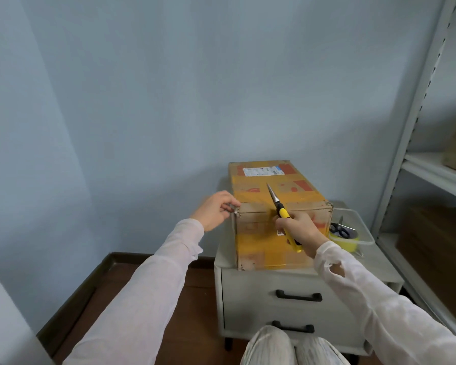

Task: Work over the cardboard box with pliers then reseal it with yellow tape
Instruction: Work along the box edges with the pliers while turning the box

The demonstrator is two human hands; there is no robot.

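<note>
The cardboard box [277, 204], banded with yellow tape, sits on a grey drawer cabinet [287, 301]. The right hand [300, 230] grips yellow-handled needle-nose pliers [281, 210], tip over the lid. The left hand [213, 209] pinches the box's near left corner

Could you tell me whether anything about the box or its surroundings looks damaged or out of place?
The cardboard box looks worn, patched with yellow tape, its printed markings scuffed. The right sleeve has a small hole.
</note>
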